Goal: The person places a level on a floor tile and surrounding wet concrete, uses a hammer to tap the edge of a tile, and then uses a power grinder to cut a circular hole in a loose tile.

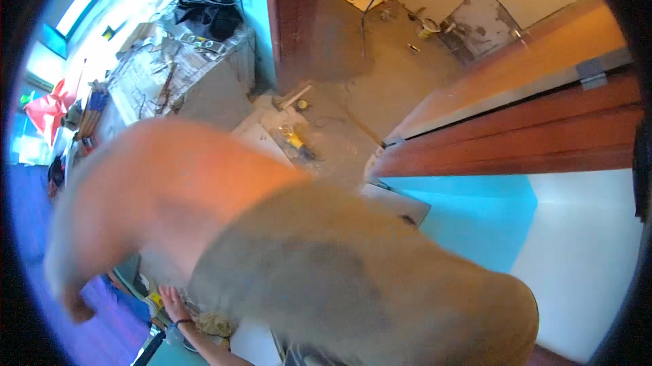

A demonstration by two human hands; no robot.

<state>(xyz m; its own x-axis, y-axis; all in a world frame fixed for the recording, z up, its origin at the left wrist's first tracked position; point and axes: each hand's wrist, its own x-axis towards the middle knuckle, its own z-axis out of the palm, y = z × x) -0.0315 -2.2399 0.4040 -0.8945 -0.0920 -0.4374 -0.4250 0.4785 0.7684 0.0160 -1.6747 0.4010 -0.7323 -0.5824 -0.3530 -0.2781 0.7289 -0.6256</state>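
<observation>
My right arm, in a grey-brown short sleeve, sweeps across the view from the lower right and bends at the left. My right hand (76,301) hangs at the lower left, in front of a purple surface (41,230). Motion smears its fingers, and whether it holds anything cannot be made out. Lower down, my left hand (175,306), with a dark band at the wrist, lies with fingers stretched out. It is beside a small yellow object (155,300) and a crumpled tan cloth-like thing (214,325). My right arm hides much of the middle.
A yellow-and-black power tool (297,142) lies on the dusty floor (339,101). A black bag (209,12) sits on a covered stack (224,70) at the upper left. Reddish-brown wood (509,131) juts in from the right. A dusty tile (481,23) leans against the far wall.
</observation>
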